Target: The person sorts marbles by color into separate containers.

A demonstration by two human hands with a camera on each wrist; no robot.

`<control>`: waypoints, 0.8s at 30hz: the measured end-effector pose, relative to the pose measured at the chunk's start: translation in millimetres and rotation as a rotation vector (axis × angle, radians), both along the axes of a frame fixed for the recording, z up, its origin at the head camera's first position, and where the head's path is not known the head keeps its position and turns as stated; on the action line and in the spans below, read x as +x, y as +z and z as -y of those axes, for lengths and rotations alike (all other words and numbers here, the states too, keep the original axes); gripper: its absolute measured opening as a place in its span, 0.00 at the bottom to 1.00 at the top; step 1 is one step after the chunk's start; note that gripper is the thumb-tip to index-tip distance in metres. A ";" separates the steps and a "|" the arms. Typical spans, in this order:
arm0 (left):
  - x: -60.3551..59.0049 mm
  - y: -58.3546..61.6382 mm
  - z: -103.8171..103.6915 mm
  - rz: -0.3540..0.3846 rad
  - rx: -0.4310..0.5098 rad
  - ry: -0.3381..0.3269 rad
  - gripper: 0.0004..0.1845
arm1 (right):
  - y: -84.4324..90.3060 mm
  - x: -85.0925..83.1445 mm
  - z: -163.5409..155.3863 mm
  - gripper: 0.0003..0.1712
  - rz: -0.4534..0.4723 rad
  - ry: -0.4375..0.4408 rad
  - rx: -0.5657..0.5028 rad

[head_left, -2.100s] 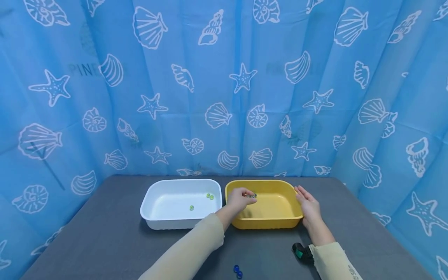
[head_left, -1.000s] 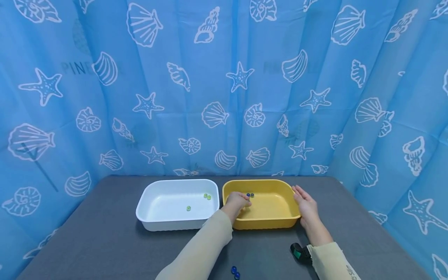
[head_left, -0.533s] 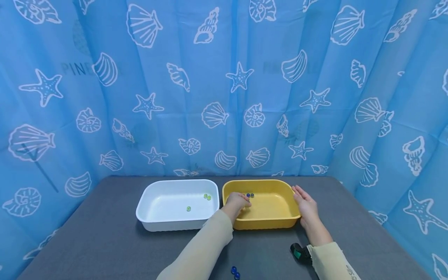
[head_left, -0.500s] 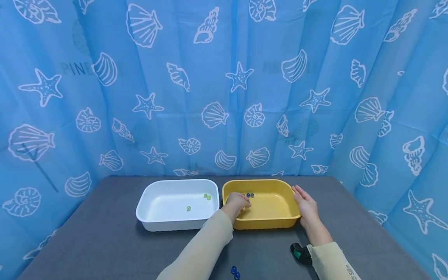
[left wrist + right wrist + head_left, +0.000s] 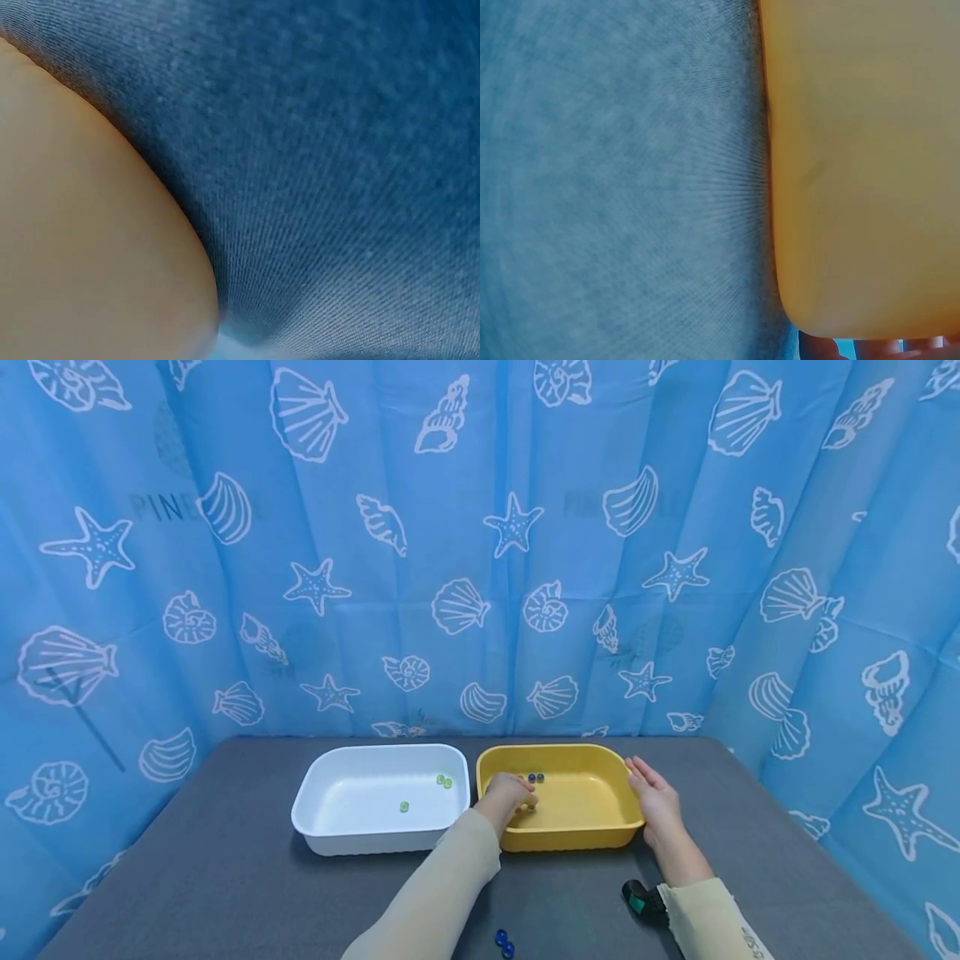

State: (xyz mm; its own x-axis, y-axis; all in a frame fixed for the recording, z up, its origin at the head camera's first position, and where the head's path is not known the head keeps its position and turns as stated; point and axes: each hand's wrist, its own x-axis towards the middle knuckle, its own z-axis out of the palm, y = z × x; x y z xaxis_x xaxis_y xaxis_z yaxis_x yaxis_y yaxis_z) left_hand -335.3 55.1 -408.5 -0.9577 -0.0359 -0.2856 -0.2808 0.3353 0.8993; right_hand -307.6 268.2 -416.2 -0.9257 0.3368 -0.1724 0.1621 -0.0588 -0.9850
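Observation:
My left hand point(image 5: 507, 795) is inside the left end of the yellow tray point(image 5: 573, 840), its fingers bent and hiding part of the tray floor. A small greenish bead point(image 5: 531, 808) shows at its fingertips, apparently pinched. Just beyond the fingers lie two dark blue beads point(image 5: 536, 777). My right hand point(image 5: 662, 808) rests against the tray's right wall with fairly straight fingers. In the right wrist view, fingertips point(image 5: 877, 348) show past the tray's edge. The left wrist view has only a blurred pale surface and grey-blue cloth; the fingers are out of its sight.
Left of the yellow tray stands a white tray point(image 5: 375, 842) with three green beads point(image 5: 444, 782) in it. Two blue beads point(image 5: 505, 944) lie on the grey tablecloth point(image 5: 225, 860) at the front. A black strapped device point(image 5: 643, 902) sits by the right sleeve. A blue shell-print curtain point(image 5: 480, 552) hangs behind.
My left hand has moved slightly left and down from the two blue beads, which came into view in the yellow tray. The greenish bead now shows at its fingertips. The right hand stays against the tray.

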 end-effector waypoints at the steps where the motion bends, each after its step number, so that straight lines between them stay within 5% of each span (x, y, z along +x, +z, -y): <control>1: 0.1 0.0 0.0 -0.018 0.005 0.013 0.06 | -0.1 0.3 0.2 0.30 -0.001 0.001 -0.001; 6: 2.5 2.0 1.5 -0.175 0.042 0.053 0.07 | 0.3 0.7 1.0 0.29 0.000 0.001 -0.001; 11: 1.5 13.1 10.3 -0.271 0.127 0.017 0.10 | 1.6 -0.1 0.8 0.29 -0.007 0.011 0.000; 15: 5.6 21.3 21.5 -0.304 0.133 -0.028 0.10 | 1.1 2.2 -0.2 0.30 -0.007 0.020 -0.003; 24: 37.8 26.1 54.6 -0.309 0.152 -0.158 0.11 | 1.6 2.5 -0.3 0.30 -0.011 0.009 0.001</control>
State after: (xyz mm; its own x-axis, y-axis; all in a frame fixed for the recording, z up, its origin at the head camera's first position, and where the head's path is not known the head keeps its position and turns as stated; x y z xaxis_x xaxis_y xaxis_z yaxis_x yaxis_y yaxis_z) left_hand -297.5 0.5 -382.4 -0.9899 0.1395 0.0269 0.0561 0.2094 0.9762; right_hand -305.2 268.5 -414.6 -0.9304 0.3287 -0.1622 0.1520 -0.0567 -0.9868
